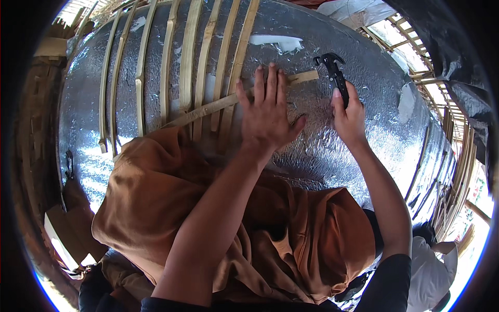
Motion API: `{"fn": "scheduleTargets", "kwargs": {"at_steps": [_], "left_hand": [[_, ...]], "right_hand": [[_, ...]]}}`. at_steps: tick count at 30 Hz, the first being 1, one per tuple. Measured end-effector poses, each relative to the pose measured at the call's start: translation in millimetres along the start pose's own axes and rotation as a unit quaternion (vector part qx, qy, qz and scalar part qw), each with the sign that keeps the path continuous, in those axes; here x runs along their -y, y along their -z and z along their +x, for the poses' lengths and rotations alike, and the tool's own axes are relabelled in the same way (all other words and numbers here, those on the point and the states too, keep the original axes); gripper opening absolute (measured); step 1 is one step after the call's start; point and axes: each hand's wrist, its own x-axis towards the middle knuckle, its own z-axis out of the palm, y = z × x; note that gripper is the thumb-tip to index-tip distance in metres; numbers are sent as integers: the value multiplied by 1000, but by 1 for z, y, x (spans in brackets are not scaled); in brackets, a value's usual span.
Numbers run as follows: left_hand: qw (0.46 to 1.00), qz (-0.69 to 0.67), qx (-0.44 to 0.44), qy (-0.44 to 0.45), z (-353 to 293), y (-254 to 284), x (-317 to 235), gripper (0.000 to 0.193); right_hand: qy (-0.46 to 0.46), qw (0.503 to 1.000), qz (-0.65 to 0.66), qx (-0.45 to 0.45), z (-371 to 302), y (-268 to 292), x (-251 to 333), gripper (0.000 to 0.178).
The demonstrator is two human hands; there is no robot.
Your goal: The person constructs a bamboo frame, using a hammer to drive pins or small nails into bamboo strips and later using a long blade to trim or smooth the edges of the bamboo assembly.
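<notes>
My left hand (266, 115) lies flat with its fingers spread, the fingers across a loose bamboo strip (208, 108). That strip lies slanted over the lower ends of several parallel bamboo strips (188, 57). All of them rest on a silver foil sheet (312, 140). In my right hand (349, 115) is a black hammer (335, 73), gripped by its handle, with the claw head pointing up and away from me. The hammer head is just beyond the right end of the slanted strip. The underside of my left palm is hidden.
Brown cloth (156, 182) covers my lap below the sheet. White torn patches (278, 41) mark the foil. Dark plastic sheeting (457, 62) and bamboo slats (462, 171) stand at the right. A person in a light grey shirt (429, 275) is at the lower right; a cardboard box (67, 234) is lower left.
</notes>
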Motion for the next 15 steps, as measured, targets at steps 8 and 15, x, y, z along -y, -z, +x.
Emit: {"fn": "scheduleTargets", "kwargs": {"at_steps": [8, 15], "left_hand": [[999, 27, 14, -16, -2, 2, -4, 98], [996, 16, 17, -89, -22, -1, 6, 89]], "right_hand": [[-148, 935, 323, 8, 6, 14, -22, 27], [-163, 910, 378, 47, -42, 93, 70, 27]]}}
